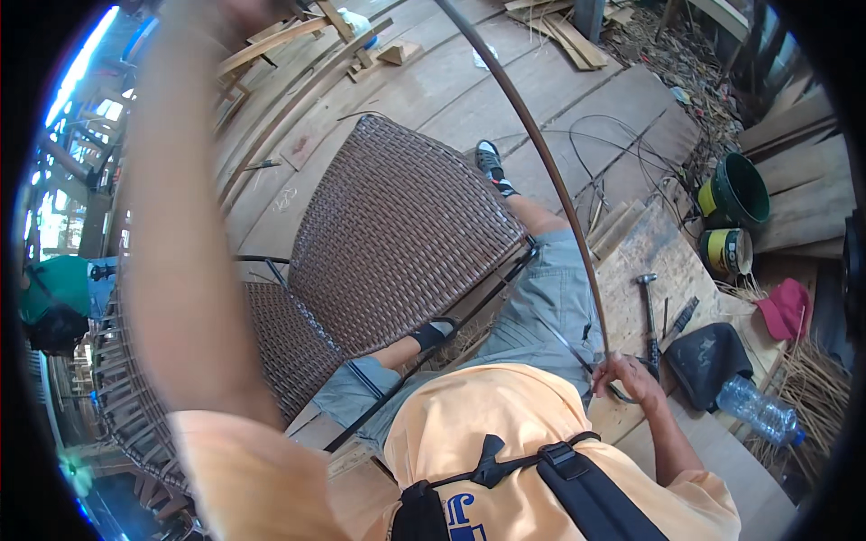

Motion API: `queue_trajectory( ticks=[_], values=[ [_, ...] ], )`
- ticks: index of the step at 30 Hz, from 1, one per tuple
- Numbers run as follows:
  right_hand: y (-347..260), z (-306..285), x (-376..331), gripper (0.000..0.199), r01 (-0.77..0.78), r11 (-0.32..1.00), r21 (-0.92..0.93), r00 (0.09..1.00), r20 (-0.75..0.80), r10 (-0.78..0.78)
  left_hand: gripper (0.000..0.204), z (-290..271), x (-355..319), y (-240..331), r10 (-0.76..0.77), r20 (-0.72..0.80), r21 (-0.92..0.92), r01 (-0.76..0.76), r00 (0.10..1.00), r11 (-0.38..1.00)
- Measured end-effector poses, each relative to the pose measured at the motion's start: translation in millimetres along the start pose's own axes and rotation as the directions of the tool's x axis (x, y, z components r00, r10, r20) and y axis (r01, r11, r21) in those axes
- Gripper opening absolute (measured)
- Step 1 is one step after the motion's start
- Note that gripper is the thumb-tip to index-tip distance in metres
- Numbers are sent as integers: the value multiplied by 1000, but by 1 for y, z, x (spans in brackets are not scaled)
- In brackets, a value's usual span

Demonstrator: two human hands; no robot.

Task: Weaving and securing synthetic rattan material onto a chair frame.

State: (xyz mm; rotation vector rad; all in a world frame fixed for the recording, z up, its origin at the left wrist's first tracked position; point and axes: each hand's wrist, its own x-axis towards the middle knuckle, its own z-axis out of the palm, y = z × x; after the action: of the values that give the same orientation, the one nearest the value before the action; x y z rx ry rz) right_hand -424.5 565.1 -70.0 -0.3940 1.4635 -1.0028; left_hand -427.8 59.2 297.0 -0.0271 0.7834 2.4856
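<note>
My right hand (629,379) is closed, with the fingers bent around the lower end of a long brown strip (565,196); this strip rises in a curve in front of me and leaves the view at the top. By the same hand there is also a thin metal tool (570,345), but I cannot tell exactly how my fingers keep it. My left hand (245,11) is lifted high, blurred and cut by the border of the view, so I cannot tell how open it is, or whether it has hold of anything. The brown woven chair (406,225) is in front of my body, over the plank floor (433,95); its broad panel has one corner pointing away from me, and its right corner is near my right knee. A black bar (383,401) of the frame crosses above my legs. At my right is a wooden board (640,257), and the hammer (649,316) lies toward its right edge, near my right hand. Beyond the hammer lie a dark cloth thing (708,361), a clear bottle (758,408) and a red cap (787,309). Past the board's far right corner, a green bucket (749,180) is just beside a smaller bucket (719,252).
</note>
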Motion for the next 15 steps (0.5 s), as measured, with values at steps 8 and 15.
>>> queue_trajectory(
  ticks=[8,15],
  values=[
    [-7,-59,-32,38,-242,970,18,902,-363,232,45,-116,105,-349,223,-618,644,323,754,694],
    [-131,21,53,27,153,986,58,985,-94,-147,43,-119,118,-432,177,-442,777,277,879,565]
  ],
)
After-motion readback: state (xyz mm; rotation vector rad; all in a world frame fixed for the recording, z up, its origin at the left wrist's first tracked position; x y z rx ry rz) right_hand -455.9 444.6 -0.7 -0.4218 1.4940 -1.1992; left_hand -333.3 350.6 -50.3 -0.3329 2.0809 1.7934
